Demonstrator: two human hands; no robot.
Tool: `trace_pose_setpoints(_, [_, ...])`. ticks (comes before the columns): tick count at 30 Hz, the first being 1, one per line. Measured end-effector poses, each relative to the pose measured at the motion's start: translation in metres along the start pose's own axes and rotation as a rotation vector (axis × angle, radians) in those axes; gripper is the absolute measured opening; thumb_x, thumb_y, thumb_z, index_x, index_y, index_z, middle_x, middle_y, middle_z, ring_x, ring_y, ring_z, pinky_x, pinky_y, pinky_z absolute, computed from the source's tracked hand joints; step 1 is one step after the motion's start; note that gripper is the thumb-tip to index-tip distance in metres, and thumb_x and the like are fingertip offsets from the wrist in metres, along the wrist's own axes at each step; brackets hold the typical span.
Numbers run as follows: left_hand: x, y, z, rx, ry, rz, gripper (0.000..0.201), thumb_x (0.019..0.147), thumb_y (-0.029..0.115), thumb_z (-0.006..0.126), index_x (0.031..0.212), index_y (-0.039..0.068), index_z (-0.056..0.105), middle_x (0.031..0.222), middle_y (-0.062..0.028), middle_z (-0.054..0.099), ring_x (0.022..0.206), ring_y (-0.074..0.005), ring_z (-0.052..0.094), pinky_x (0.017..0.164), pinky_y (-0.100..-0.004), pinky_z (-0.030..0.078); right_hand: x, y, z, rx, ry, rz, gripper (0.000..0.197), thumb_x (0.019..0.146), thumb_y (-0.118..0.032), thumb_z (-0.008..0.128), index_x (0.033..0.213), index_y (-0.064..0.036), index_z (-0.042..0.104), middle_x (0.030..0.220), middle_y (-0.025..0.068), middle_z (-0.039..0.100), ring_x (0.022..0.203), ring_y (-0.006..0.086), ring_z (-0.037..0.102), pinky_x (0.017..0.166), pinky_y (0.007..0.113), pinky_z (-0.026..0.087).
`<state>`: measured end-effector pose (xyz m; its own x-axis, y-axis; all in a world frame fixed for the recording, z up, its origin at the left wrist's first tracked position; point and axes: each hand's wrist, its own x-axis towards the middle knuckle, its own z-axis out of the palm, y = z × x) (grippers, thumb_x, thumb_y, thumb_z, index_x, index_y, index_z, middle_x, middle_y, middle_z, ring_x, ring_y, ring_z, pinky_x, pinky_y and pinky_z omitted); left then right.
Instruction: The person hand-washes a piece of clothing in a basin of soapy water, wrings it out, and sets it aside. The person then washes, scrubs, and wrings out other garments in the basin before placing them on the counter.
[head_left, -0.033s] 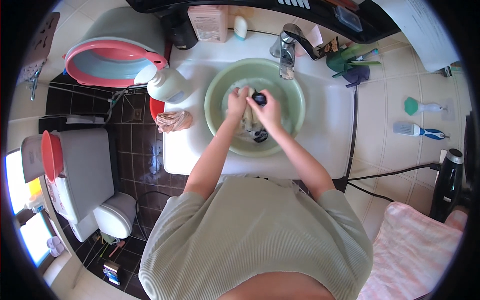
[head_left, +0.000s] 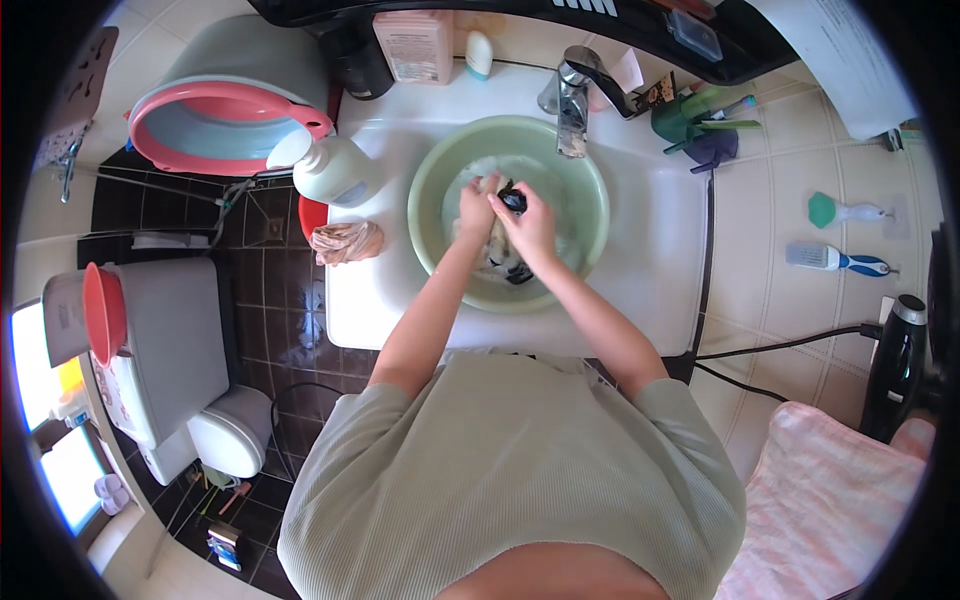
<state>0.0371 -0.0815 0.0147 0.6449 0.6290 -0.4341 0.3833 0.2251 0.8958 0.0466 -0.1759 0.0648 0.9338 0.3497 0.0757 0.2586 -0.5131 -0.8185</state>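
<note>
Head view: right hand (head_left: 529, 217) is clamped on dark cloth (head_left: 514, 200) in the green basin (head_left: 424, 215); left hand (head_left: 476, 208) curls beside it, its grip I cannot tell. The tap (head_left: 572, 118) overhangs the basin's rim.

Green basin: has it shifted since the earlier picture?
No. The green basin sits in the same place relative to the faucet, with no visible shift either way.
</note>
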Motion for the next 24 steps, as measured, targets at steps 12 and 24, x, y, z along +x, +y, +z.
trace_pose_setpoints(12, [-0.018, 0.006, 0.017, -0.347, -0.132, -0.015, 0.038, 0.086, 0.028, 0.047, 0.073, -0.007, 0.058, 0.064, -0.0129, 0.058, 0.06, -0.0139, 0.049, 0.059, -0.0319, 0.041, 0.01, 0.009, 0.008, 0.13, 0.167, 0.036, 0.026, 0.077, -0.023, 0.058, 0.077, 0.0025, 0.059, 0.067, 0.0173, 0.059, 0.061, 0.0274, 0.059, 0.058, 0.033, 0.044])
trace_pose_setpoints(24, [-0.033, 0.003, 0.014, -0.097, -0.252, 0.06, 0.036, 0.088, 0.026, 0.045, 0.074, -0.005, 0.057, 0.062, -0.0092, 0.055, 0.059, -0.0136, 0.046, 0.058, -0.0313, 0.04, 0.026, 0.026, 0.003, 0.179, 0.147, 0.132, 0.026, 0.077, -0.025, 0.056, 0.074, 0.0009, 0.058, 0.062, 0.0184, 0.057, 0.06, 0.0362, 0.056, 0.056, 0.036, 0.044])
